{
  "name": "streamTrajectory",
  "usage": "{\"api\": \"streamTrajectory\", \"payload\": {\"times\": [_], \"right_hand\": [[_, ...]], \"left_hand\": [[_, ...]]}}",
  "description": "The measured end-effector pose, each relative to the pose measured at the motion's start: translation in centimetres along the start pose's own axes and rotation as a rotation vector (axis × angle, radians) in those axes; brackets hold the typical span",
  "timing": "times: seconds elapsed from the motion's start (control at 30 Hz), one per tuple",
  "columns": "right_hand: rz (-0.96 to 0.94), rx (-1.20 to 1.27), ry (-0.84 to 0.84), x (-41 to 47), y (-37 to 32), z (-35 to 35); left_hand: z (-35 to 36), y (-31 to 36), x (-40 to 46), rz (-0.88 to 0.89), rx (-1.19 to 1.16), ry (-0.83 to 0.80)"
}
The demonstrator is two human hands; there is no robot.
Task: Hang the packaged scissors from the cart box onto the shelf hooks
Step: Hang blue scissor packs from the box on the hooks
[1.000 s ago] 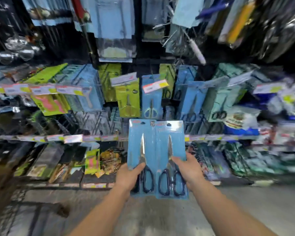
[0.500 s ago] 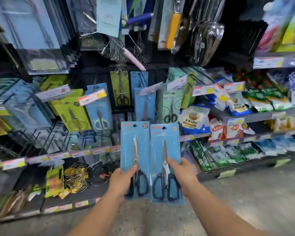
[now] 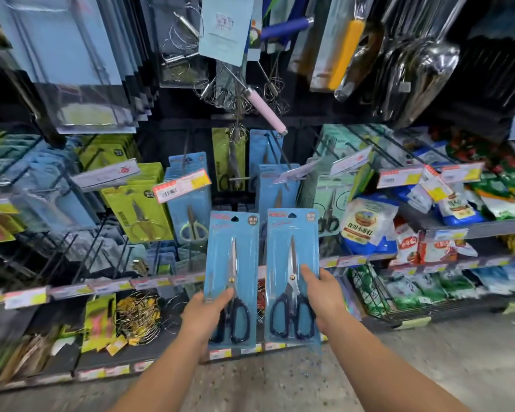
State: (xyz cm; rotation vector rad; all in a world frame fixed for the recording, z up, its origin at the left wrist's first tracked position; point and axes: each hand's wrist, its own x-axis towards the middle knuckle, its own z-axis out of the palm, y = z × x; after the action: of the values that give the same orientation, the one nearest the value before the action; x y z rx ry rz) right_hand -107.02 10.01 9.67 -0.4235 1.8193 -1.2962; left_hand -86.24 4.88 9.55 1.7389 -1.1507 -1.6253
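Head view, speckled floor [image 3: 280,382], crowded shelf hooks [image 3: 283,162]

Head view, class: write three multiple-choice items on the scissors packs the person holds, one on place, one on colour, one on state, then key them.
1. Where is the left-hand pack relative to the right-hand pack?
A. beside it, apart
B. stacked on it
C. on the floor

2. What colour are the backing cards?
A. yellow
B. blue
C. red

3. What is the state of the packs?
A. hanging on hooks
B. lying in a box
C. held upright in front of the shelf

Answers: 1 A, a gap shows between them; 2 B, both cards are blue; 3 C, the left hand and right hand each grip one.
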Motion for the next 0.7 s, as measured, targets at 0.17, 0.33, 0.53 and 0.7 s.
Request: {"api": "streamTrajectory", "payload": {"times": [0.17, 0.33, 0.53, 0.7], "right_hand": [[0.032, 0.028, 0.008, 1.5, -1.4, 1.3], [0.017, 0.071, 0.022, 2.7, -1.9, 1.9], [0.004, 0.057, 0.020, 4.5, -3.3, 2.0], [0.007, 0.044, 0.014, 6.3, -3.5, 1.8]], "left_hand": [[-0.3, 1.1, 2.2, 0.033, -0.055, -0.021], [0.4, 2.1, 3.2, 0.018, -0.084, -0.059], [1.4, 3.3, 3.1, -0.021, -0.095, -0.038], [2.2, 2.8, 3.9, -0.018, -0.110, 0.001]]}}
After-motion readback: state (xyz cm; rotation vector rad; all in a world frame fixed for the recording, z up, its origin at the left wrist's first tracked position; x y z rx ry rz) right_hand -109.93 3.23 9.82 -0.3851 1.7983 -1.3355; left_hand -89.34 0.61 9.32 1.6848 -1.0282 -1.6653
